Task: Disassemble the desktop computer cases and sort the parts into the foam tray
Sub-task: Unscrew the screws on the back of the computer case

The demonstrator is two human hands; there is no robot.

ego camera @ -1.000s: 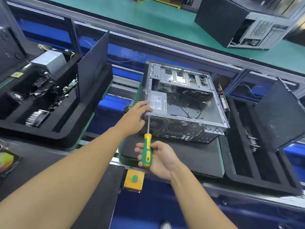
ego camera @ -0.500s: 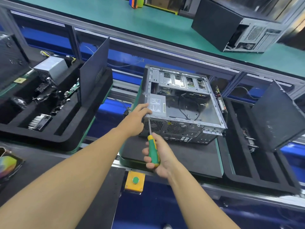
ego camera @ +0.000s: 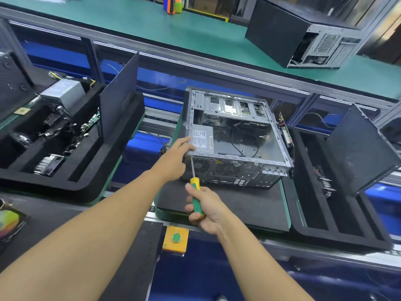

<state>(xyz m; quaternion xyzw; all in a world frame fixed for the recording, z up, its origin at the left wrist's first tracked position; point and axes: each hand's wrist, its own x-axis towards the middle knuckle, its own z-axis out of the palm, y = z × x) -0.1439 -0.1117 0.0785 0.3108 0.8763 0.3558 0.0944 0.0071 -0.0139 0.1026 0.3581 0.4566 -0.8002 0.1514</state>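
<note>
Green matting covers the far table (ego camera: 152, 25) across the top of the frame, where a closed black computer case (ego camera: 297, 38) sits at the upper right. Below it, at the centre of the frame, an opened desktop computer case (ego camera: 236, 137) lies on its side on a dark foam pad (ego camera: 249, 205), its bare metal interior facing up with black cables looped inside and a labelled power supply (ego camera: 201, 139) in its near left corner. The left hand (ego camera: 173, 161) rests on that corner, fingers loosely spread against the case edge beside the power supply, holding nothing. The right hand (ego camera: 206, 208) is wrapped firmly around the yellow-and-green handle of a screwdriver (ego camera: 195, 187), whose metal shaft runs up to the rear panel of the case, the tip meeting the panel just under the left hand. At the left of the frame a black foam tray (ego camera: 91, 177) holds removed parts in its compartments: a silver power supply unit (ego camera: 65, 92), a circuit board (ego camera: 91, 122) and a finned heatsink (ego camera: 48, 165), with a dark side panel (ego camera: 119, 94) standing upright in a slot. At the right a second foam tray (ego camera: 338, 227) carries another upright panel (ego camera: 360, 148). A yellow box with a green button (ego camera: 176, 237) sits at the near edge, bottom centre.
</note>
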